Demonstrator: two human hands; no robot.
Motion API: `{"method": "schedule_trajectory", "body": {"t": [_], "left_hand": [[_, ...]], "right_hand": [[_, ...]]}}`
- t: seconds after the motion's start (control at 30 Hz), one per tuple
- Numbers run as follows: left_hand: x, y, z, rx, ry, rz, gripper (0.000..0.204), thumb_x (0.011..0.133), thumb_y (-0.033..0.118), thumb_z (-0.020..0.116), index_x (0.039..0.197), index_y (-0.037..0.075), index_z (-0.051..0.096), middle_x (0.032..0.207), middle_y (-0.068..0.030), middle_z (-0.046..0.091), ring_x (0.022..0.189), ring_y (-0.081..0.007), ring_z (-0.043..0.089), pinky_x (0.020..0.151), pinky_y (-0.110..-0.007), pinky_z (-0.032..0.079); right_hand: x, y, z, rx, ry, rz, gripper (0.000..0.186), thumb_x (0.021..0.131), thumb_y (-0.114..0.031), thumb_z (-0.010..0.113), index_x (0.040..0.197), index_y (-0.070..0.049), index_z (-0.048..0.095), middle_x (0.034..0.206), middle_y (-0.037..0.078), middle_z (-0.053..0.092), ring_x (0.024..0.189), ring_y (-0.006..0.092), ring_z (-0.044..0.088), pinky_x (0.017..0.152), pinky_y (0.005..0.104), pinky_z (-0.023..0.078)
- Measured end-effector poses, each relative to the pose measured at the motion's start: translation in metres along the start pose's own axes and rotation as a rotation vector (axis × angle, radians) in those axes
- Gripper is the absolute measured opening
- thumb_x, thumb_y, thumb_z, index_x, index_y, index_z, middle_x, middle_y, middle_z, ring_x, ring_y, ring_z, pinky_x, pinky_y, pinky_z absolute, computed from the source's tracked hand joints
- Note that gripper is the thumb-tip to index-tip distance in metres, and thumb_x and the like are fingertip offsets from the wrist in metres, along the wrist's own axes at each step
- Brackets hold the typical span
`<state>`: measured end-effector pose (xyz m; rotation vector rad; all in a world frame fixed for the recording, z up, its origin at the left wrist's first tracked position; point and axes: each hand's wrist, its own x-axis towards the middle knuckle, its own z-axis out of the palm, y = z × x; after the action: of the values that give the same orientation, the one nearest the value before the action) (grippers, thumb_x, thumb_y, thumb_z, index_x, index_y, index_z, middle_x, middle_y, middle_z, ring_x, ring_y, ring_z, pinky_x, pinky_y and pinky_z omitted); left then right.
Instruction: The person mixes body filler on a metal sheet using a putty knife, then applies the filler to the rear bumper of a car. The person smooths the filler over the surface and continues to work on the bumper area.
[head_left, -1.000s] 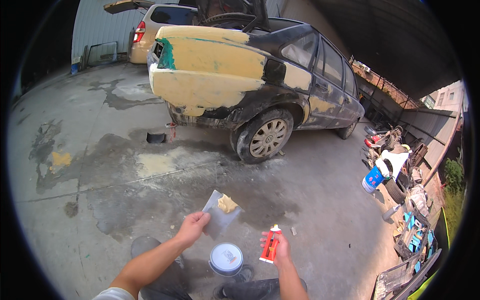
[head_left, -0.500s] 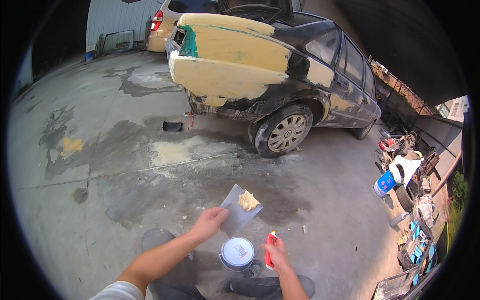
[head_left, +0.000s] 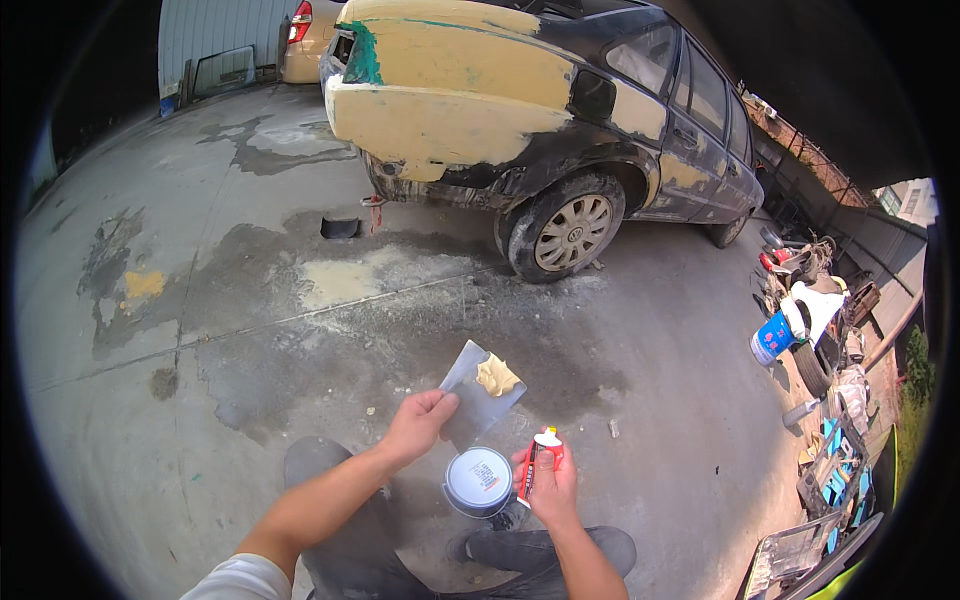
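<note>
My left hand (head_left: pixel 416 426) pinches the near left edge of a thin grey mixing plate (head_left: pixel 462 388), thumb on top. A lump of beige putty (head_left: pixel 496 376) sits toward the plate's far right. To its right, my right hand (head_left: pixel 556 490) is closed round a red and white squeeze tube (head_left: pixel 527 476), its yellow tip pointing up and away. The thumb lies over the tube's front. Tube and plate are apart. Between my hands and lower, a round lidded tin (head_left: pixel 478 478) stands on the ground by my foot.
Ahead stands a dark car (head_left: pixel 690 170) whose rear is patched with beige filler (head_left: pixel 450 125). Scrap parts (head_left: pixel 835 460) and a blue and white bucket (head_left: pixel 772 338) lie along the right. My bent knees (head_left: pixel 320 465) flank the tin. The concrete floor (head_left: pixel 250 380) is stained.
My right hand has raised and turned the tube, so its white part now shows. The left hand and plate have barely moved. The car sits slightly higher in the view.
</note>
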<state>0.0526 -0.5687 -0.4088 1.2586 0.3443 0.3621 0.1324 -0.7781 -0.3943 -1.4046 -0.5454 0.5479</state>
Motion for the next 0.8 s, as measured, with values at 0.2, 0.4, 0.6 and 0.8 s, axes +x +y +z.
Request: {"method": "schedule_trajectory", "body": {"t": [0.2,0.4,0.6,0.8], "left_hand": [[-0.005,0.000,0.006,0.027,-0.039,-0.001,0.028,0.096,0.027,0.050,0.083,0.005,0.062,0.071,0.0034,0.058,0.062,-0.0052,0.049,0.058,-0.023,0.041],[-0.010,0.003,0.009,0.057,-0.060,0.004,0.030,0.096,0.026,0.052,0.078,0.003,0.059,0.066,0.0018,0.055,0.060,-0.0071,0.050,0.056,-0.024,0.042],[-0.014,0.002,0.012,0.049,-0.123,-0.048,0.029,0.096,0.026,0.051,0.082,0.003,0.060,0.070,0.0023,0.056,0.063,-0.0068,0.050,0.058,-0.024,0.043],[-0.016,-0.003,0.016,0.027,-0.195,-0.122,0.031,0.097,0.029,0.049,0.082,0.004,0.060,0.072,0.0024,0.056,0.066,-0.0067,0.050,0.060,-0.025,0.043]], "right_hand": [[-0.006,-0.012,0.010,0.019,-0.099,0.066,0.039,0.099,-0.032,0.040,0.123,-0.001,0.041,0.083,0.008,0.059,0.059,0.0082,0.050,0.050,0.0217,0.041],[-0.002,-0.016,0.013,0.044,-0.075,0.174,0.040,0.098,-0.039,0.041,0.097,-0.001,0.053,0.070,0.003,0.056,0.054,0.0060,0.047,0.047,0.0202,0.038],[0.006,-0.015,0.000,0.095,-0.140,0.225,0.055,0.093,-0.054,0.038,0.083,-0.001,0.051,0.064,0.007,0.053,0.047,0.0134,0.047,0.044,0.0261,0.039],[0.006,-0.014,-0.002,0.251,0.010,0.320,0.050,0.094,-0.052,0.038,0.083,-0.004,0.049,0.061,0.004,0.047,0.043,0.0124,0.043,0.040,0.0261,0.035]]}}
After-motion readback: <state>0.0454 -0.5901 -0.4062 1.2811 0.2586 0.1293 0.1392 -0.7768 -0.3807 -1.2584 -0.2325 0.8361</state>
